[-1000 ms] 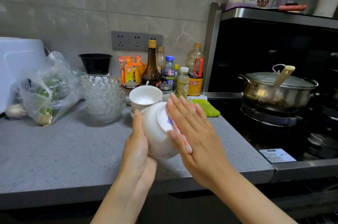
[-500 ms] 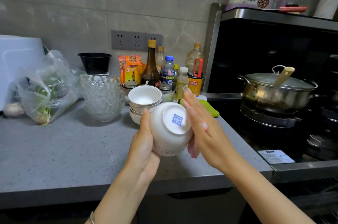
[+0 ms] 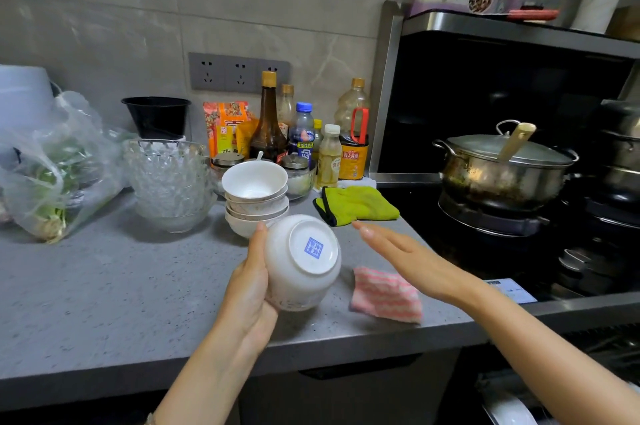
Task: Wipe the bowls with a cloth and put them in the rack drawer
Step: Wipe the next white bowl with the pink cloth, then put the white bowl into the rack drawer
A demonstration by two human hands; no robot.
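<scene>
The bowl point(image 3: 301, 261) is gripped at its side by the left hand point(image 3: 249, 289), its foot turned toward the camera. Just right of it the pink cloth point(image 3: 386, 294) is laid flat on the counter point(image 3: 121, 286) — below the right hand point(image 3: 408, 258), whose fingers are held straight and empty. Behind, stacked bowls point(image 3: 254, 196) are seen.

Pink cloth point(image 3: 386, 294) now dropped on counter point(image 3: 104, 286) beside white bowl point(image 3: 301, 261); right hand point(image 3: 412, 258) lifted off bowl, fingers straight, empty, hovering above cloth.
</scene>
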